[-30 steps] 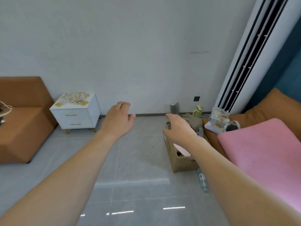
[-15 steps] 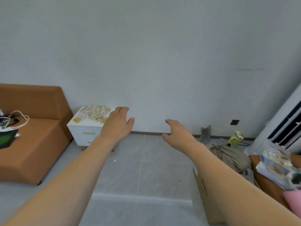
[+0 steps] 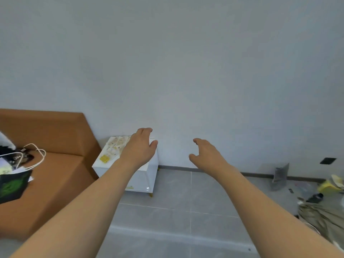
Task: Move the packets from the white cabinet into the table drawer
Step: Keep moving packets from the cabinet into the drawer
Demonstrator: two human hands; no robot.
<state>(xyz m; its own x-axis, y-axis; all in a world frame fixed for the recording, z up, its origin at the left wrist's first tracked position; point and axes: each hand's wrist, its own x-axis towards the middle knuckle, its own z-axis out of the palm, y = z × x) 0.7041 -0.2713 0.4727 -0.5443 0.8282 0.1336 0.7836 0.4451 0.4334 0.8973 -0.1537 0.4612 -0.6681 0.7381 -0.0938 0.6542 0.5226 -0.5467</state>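
Observation:
A small white cabinet [image 3: 141, 178] with gold handles and legs stands against the wall, left of centre. Several pale and yellow packets [image 3: 114, 148] lie spread over its top. My left hand [image 3: 140, 148] is stretched out in front of me, overlapping the cabinet's top right part in view, fingers apart and holding nothing. My right hand [image 3: 205, 155] is held out to the right of the cabinet, over the floor, also empty with fingers apart. No table drawer is in view.
An orange sofa [image 3: 46, 164] fills the left, with white cables [image 3: 35, 155] and a dark bag [image 3: 13, 185] on it. Clutter of cloth [image 3: 323, 218], a yellow item [image 3: 329, 185] and a grey pouch [image 3: 280, 175] lies at the right. Grey tiled floor stretches ahead.
The view has swung left and nearer to the cabinet. The cardboard box, pink cushion and air conditioner have left the frame. Both hands stay stretched out and empty.

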